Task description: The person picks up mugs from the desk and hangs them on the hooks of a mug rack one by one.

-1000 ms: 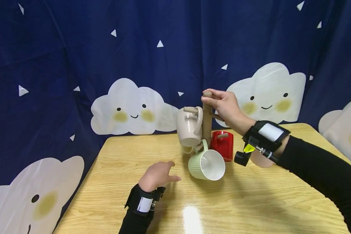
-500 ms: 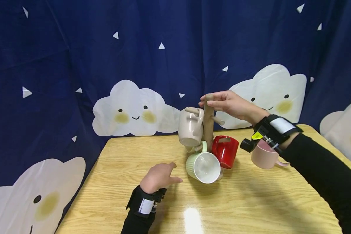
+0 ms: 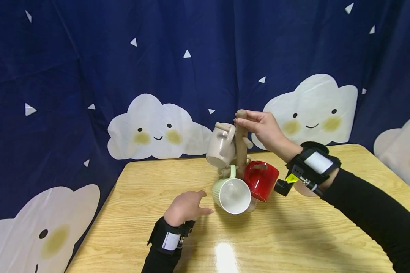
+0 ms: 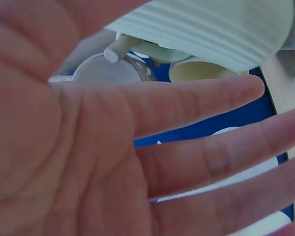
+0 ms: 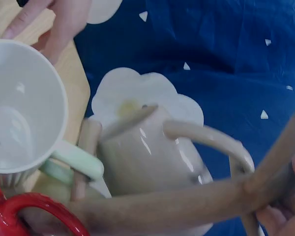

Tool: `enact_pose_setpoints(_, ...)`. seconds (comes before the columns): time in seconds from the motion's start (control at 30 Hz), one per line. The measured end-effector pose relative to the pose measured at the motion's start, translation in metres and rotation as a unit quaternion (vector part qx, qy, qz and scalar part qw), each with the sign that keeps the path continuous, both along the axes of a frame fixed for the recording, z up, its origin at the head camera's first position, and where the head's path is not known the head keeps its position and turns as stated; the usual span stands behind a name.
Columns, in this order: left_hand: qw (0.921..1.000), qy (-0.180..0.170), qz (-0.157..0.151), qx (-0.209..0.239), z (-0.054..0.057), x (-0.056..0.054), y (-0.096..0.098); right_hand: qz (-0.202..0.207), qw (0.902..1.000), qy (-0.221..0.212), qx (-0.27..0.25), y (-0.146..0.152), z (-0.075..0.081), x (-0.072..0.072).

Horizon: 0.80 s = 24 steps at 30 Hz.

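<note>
A wooden mug tree (image 3: pixel 240 151) stands on the table with mugs on its pegs. My right hand (image 3: pixel 266 131) pinches the top of its post between thumb and fingers. A cream mug (image 3: pixel 220 149) hangs upper left, a ribbed pale green mug (image 3: pixel 218 193) lower front with its mouth facing me, and a red mug (image 3: pixel 264 184) lower right, tilted. My left hand (image 3: pixel 186 208) is held just left of the green mug, fingers spread and apart from it. In the left wrist view, a yellowish mug (image 4: pixel 201 71) shows partly behind the green one.
On the table (image 3: pixel 150 178), a pink mug (image 3: pixel 305 189) is mostly hidden behind my right wrist. A dark blue curtain (image 3: pixel 177 72) with cloud and triangle prints hangs behind the table's far edge. One bare peg (image 3: pixel 247 143) points right from the post.
The mug tree has turned: the green mug has shifted left and the red mug has swung right and forward. My right hand loosened on the post, then took hold again. The left hand stayed nearly still.
</note>
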<state>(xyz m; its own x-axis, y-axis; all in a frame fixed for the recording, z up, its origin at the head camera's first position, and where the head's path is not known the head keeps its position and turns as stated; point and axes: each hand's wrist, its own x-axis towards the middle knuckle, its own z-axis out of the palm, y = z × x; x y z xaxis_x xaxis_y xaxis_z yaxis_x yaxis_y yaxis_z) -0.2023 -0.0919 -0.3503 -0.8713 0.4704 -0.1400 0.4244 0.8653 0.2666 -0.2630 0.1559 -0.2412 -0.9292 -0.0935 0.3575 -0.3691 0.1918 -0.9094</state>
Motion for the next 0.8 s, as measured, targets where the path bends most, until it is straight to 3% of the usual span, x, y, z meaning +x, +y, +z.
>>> enact_pose_setpoints(0.1,1.0,0.001,-0.002,0.004,0.0,0.0,0.0,-0.042,0.9989,0.005,0.021,-0.003,-0.001,0.003)
enact_pose_setpoints(0.2,1.0,0.003,-0.003,0.007,0.0,0.0,-0.001,-0.059,0.9978,-0.003,0.028,-0.002,0.0,0.004)
enact_pose_setpoints(0.37,0.9999,0.002,-0.004,0.013,0.001,0.001,-0.003,-0.048,0.9977,-0.032,0.035,0.01,0.004,0.007)
enact_pose_setpoints(0.53,0.9999,0.011,-0.003,0.013,0.002,0.002,-0.005,-0.059,0.9966,-0.037,0.044,0.048,0.005,0.027)
enact_pose_setpoints(0.63,0.9998,0.013,-0.002,0.013,0.004,0.002,-0.006,-0.069,0.9968,-0.031,0.026,0.084,-0.009,0.043)
enact_pose_setpoints(0.8,0.9999,0.009,0.002,0.013,0.008,0.001,-0.009,-0.127,0.9916,0.01,-0.02,0.145,-0.052,0.068)
